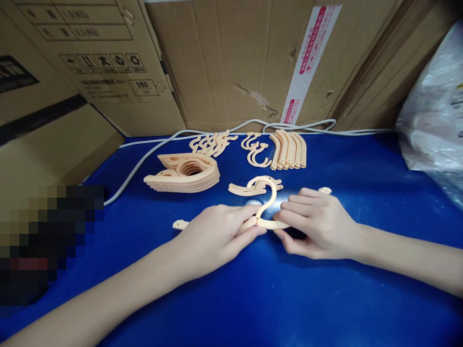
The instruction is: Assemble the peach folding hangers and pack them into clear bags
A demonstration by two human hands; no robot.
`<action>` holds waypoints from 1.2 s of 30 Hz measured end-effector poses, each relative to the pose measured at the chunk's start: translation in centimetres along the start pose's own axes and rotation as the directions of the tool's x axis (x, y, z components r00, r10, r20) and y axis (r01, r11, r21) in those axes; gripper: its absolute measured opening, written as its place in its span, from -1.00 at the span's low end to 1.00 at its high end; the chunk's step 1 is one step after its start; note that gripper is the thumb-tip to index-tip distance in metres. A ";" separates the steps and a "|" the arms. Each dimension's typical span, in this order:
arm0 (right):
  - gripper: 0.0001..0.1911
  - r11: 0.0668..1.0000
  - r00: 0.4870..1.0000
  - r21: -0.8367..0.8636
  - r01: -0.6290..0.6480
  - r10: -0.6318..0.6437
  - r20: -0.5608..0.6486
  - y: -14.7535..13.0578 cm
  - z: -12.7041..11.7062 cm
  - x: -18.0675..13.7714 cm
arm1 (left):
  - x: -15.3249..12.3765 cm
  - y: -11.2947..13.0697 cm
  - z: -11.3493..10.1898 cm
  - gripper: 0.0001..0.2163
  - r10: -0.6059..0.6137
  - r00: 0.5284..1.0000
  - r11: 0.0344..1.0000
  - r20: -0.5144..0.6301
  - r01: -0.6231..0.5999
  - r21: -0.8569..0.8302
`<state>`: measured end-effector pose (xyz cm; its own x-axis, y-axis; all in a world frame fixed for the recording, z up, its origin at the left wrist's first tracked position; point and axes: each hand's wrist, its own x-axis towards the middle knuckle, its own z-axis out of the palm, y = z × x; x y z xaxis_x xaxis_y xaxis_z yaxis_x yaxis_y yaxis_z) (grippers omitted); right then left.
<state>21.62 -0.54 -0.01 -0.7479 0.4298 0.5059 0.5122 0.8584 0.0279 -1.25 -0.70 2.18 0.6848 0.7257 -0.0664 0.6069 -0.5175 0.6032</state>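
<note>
Between my two hands, just above the blue tabletop, is a cream plastic folding hanger [269, 200] with its hook pointing up and away from me. My left hand [220, 236] is closed around its left arm, thumb and fingers pinching near the centre joint. The fingers of my right hand [318, 224] are closed on the right arm, a little out from the joint. Both arm tips stick out past the hands. Right behind the hook lie a few loose cream hanger parts [246, 189], partly hidden by it.
A stack of folded hangers [183, 176] lies at the back left. Behind it are several small curved pieces [211, 143]. Loose hooks [257, 152] and a row of hanger arms [289, 149] lie further right. A white cable [144, 156] runs along cardboard boxes [231, 62]; plastic wrap [434, 101] is at right.
</note>
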 end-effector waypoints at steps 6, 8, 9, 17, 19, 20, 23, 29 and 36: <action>-0.82 0.993 0.994 -0.055 -0.105 0.103 -0.042 0.4 0.0 0.1 | 0.2 -0.4 0.0 -0.83 -0.039 0.995 0.999 -0.088 0.041 0.020; -0.83 0.991 0.991 -0.055 -0.123 0.120 -0.062 0.5 0.0 0.0 | 0.3 -0.4 -0.1 -0.84 -0.040 0.993 0.999 -0.108 0.043 0.029; -0.84 0.990 0.989 -0.053 -0.128 0.123 -0.077 0.5 0.0 -0.1 | 0.3 -0.5 -0.1 -0.84 -0.042 0.992 0.998 -0.116 0.046 0.034; -0.91 0.997 0.997 0.066 -0.028 0.033 -0.076 0.4 -0.2 -0.3 | 0.3 -0.9 -0.1 -0.80 -0.041 0.988 0.995 -0.151 0.054 0.080; -0.88 0.993 0.996 0.105 -0.053 0.059 -0.060 0.5 -0.2 -0.2 | 0.3 -0.9 -0.1 -0.79 -0.030 0.985 0.996 -0.169 0.043 0.074; -0.86 0.990 0.996 0.124 -0.066 0.073 -0.053 0.6 -0.1 -0.2 | 0.3 -0.9 0.0 -0.78 -0.021 0.984 0.997 -0.175 0.035 0.074; -0.76 0.980 0.995 0.174 -0.095 0.101 -0.027 0.8 -0.1 -0.2 | 0.1 -0.8 0.1 -0.78 0.024 0.979 0.994 -0.200 -0.002 0.107; -0.69 0.968 0.995 0.230 -0.103 0.104 0.008 1.0 -0.1 -0.2 | -0.3 -0.5 0.4 -0.77 0.183 0.953 0.972 -0.241 -0.140 0.187; -0.85 0.912 0.968 0.355 -0.207 0.243 -0.058 1.3 -0.5 -0.1 | -0.5 -0.7 0.4 -0.74 0.425 0.889 0.869 -0.170 -0.349 0.350</action>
<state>22.55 0.41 0.37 -0.5752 0.6081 0.5471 0.4721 0.7930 -0.3851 -1.81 -0.88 1.46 0.7984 0.5022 0.3323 0.4301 -0.8617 0.2692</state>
